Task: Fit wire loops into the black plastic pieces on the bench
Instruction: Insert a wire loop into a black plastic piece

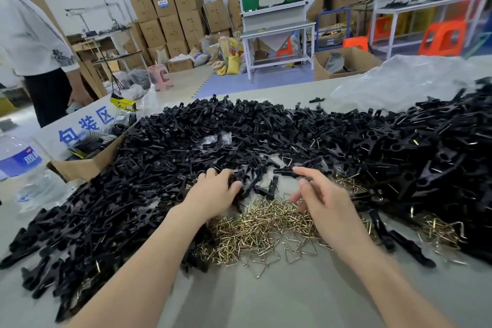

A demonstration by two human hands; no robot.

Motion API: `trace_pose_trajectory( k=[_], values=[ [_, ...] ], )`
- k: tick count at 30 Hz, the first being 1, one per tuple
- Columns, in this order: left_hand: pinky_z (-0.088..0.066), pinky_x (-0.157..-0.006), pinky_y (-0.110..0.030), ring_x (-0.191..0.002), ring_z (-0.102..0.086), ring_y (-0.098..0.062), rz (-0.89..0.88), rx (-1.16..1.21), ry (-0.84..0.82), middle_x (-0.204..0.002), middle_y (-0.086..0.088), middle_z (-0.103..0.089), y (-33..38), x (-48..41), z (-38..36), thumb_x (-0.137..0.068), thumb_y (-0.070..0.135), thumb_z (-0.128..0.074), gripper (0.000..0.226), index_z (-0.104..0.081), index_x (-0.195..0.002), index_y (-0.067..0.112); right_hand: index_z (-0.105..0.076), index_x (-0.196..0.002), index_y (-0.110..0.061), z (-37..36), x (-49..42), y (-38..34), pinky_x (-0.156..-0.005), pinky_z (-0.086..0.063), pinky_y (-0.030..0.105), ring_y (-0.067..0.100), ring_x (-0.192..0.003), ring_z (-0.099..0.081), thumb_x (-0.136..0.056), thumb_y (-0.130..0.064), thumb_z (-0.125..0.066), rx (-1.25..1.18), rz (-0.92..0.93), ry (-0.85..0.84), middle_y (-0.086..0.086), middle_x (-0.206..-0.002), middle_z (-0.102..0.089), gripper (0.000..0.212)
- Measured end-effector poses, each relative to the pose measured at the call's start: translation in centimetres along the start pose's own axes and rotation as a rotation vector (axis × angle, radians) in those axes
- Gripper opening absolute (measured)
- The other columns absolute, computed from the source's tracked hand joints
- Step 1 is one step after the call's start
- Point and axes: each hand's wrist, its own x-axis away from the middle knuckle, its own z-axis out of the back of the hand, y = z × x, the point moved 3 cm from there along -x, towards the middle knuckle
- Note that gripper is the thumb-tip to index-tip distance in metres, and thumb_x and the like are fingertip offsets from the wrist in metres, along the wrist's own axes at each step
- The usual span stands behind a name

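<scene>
Bench (266,301), left to right: water bottle (18,162); cardboard box (87,166); black plastic pieces (159,154), heaped across it; your left hand (213,192), fingers curled round a few pieces; wire loops (266,224), piled nearest you; your right hand (316,197) above them, fingers spread, holding nothing

The plastic pieces (239,128) lie heaped across the desk (266,301). The wire loops (266,224) lie piled before them, at the near middle. A carton (87,166) sits at the heap's left, a bottle (22,168) further left, and plastic sheeting (399,82) behind the heap on the right.
</scene>
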Motion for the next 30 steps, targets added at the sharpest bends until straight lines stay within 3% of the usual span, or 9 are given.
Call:
trace_pose_trajectory(
  k=[2,4,6,10,14,17,23,26,30],
  values=[
    [-0.043,-0.101,-0.044,-0.124,-0.048,-0.036,-0.005,0.045,0.011,-0.131,-0.014,-0.054,-0.1,-0.6,0.0,-0.106,0.042,-0.040,0.046,-0.042,-0.148,0.023,-0.057,-0.129,-0.044,0.0,0.0,0.0,-0.062,-0.054,0.022,0.001,-0.071,-0.068,-0.106,-0.030,-0.047,0.010,0.007,0.003,-0.020,-0.084,-0.073,0.029],
    [-0.049,-0.082,-0.035,-0.099,-0.061,-0.025,-0.034,0.099,0.004,-0.109,-0.005,-0.064,0.0,-1.2,0.1,-0.105,0.031,-0.045,0.037,-0.049,-0.141,0.020,-0.057,-0.130,-0.043,0.0,0.0,0.1,-0.063,-0.054,0.021,0.001,-0.070,-0.068,-0.106,-0.030,-0.047,0.017,0.013,0.005,-0.021,-0.084,-0.073,0.029],
    [-0.045,-0.073,-0.029,-0.085,-0.060,-0.016,-0.048,0.131,-0.012,-0.103,-0.002,-0.063,0.2,-1.4,0.3,-0.104,0.027,-0.049,0.031,-0.053,-0.134,0.022,-0.056,-0.130,-0.045,0.0,-0.1,0.2,-0.063,-0.054,0.019,0.000,-0.071,-0.068,-0.106,-0.030,-0.046,0.014,0.012,0.005,-0.021,-0.084,-0.072,0.030],
    [-0.050,-0.094,-0.041,-0.110,-0.060,-0.037,-0.067,0.060,-0.047,-0.119,-0.015,-0.063,1.5,-1.4,0.1,-0.103,0.039,-0.048,0.037,-0.052,-0.138,0.027,-0.054,-0.125,-0.053,-0.1,-0.1,0.2,-0.062,-0.054,0.025,0.002,-0.069,-0.068,-0.106,-0.029,-0.046,0.019,0.015,0.008,-0.021,-0.082,-0.072,0.031],
    [-0.050,-0.097,-0.046,-0.109,-0.059,-0.032,-0.020,0.054,-0.028,-0.121,-0.013,-0.063,3.1,-1.8,0.1,-0.102,0.040,-0.046,0.035,-0.052,-0.132,0.021,-0.053,-0.123,-0.056,-0.1,-0.2,0.3,-0.066,-0.054,0.026,0.001,-0.071,-0.068,-0.107,-0.031,-0.046,0.021,0.007,0.004,-0.020,-0.084,-0.073,0.031],
    [-0.045,-0.102,-0.048,-0.120,-0.049,-0.036,0.056,0.007,-0.022,-0.132,-0.020,-0.050,4.2,-1.7,-0.3,-0.102,0.042,-0.041,0.041,-0.044,-0.134,0.016,-0.053,-0.125,-0.053,-0.1,-0.2,0.3,-0.064,-0.053,0.025,0.003,-0.071,-0.068,-0.107,-0.032,-0.045,0.012,0.011,-0.001,-0.019,-0.084,-0.073,0.029],
    [-0.045,-0.089,-0.045,-0.112,-0.053,-0.037,0.071,-0.091,0.020,-0.131,-0.020,-0.048,5.0,-1.7,-0.3,-0.103,0.040,-0.037,0.042,-0.039,-0.139,0.020,-0.056,-0.126,-0.047,0.0,-0.2,0.1,-0.064,-0.052,0.025,0.003,-0.068,-0.068,-0.106,-0.028,-0.046,0.002,0.030,0.017,-0.021,-0.081,-0.072,0.029],
    [-0.052,-0.090,-0.044,-0.101,-0.060,-0.033,0.062,-0.025,0.010,-0.128,-0.018,-0.052,5.0,-1.8,0.1,-0.102,0.031,-0.043,0.034,-0.046,-0.135,0.020,-0.056,-0.125,-0.048,0.0,-0.2,0.1,-0.064,-0.052,0.027,0.006,-0.067,-0.068,-0.106,-0.029,-0.046,-0.013,0.020,0.015,-0.021,-0.082,-0.072,0.029],
    [-0.052,-0.072,-0.036,-0.085,-0.064,-0.025,0.023,0.144,0.130,-0.113,-0.011,-0.063,4.7,-0.8,1.2,-0.101,0.023,-0.049,0.029,-0.049,-0.129,0.016,-0.054,-0.123,-0.052,0.3,-0.1,0.3,-0.064,-0.051,0.026,0.010,-0.070,-0.067,-0.105,-0.033,-0.045,-0.021,0.022,0.055,-0.023,-0.087,-0.072,0.028]
  ],
)
